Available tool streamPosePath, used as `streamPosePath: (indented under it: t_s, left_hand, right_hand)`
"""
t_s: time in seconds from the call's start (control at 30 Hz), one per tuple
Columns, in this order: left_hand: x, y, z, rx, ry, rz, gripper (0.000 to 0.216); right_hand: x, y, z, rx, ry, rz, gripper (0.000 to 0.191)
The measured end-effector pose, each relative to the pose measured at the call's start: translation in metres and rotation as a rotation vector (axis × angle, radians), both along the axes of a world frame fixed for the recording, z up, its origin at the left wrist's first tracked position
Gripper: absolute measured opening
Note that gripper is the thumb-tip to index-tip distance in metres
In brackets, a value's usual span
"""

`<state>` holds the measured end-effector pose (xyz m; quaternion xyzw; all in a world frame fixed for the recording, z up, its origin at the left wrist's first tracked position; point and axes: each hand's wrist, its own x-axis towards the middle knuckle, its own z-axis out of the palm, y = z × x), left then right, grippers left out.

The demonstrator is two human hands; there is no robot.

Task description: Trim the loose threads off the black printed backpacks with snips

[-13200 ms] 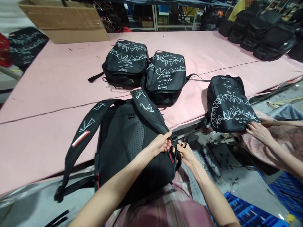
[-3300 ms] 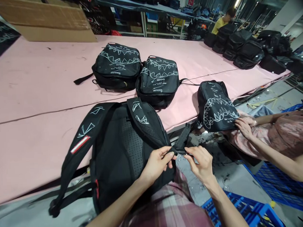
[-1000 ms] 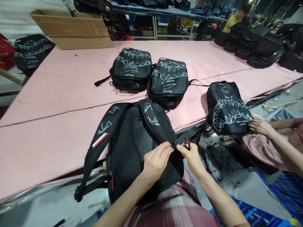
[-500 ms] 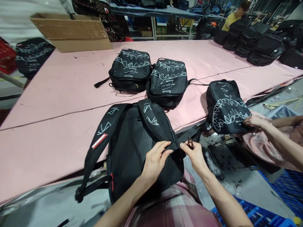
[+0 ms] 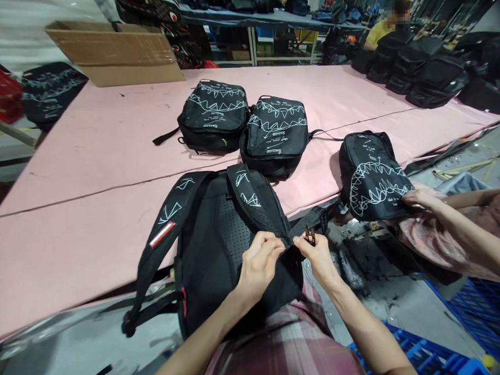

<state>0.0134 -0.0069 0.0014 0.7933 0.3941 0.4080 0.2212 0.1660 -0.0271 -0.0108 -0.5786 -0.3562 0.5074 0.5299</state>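
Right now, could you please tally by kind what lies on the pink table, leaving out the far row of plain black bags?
Printed backpacks: 4 (one whose shoulder strap the left hand and right hand pinch, two in the middle, one touched by a co-worker's hand)
Cardboard boxes: 1
Total: 5
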Motion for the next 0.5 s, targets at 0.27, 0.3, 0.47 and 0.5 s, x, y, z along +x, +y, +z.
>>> streamPosePath:
  t_s: [0.27, 0.3, 0.47, 0.5]
  left_hand:
    - [0.003, 0.0, 0.013, -0.304, -0.116, -0.019, 0.02]
    - [0.003, 0.0, 0.013, -0.298, -0.106, -0.034, 0.02]
    - [0.002, -0.001, 0.007, -0.223, -0.081, 0.071, 0.017]
    - [0.002, 0.0, 0.005, -0.215, -0.071, 0.122, 0.017]
  right_hand:
    - [-0.003, 0.002, -0.002, 0.003, -0.042, 0.019, 0.035]
    - [-0.003, 0.003, -0.001, 0.011, -0.076, 0.031, 0.034]
    - [0.005, -0.009, 0.004, 0.111, -0.505, 0.056, 0.022]
    - [0.007, -0.014, 0.004, 0.146, -0.633, 0.039, 0.028]
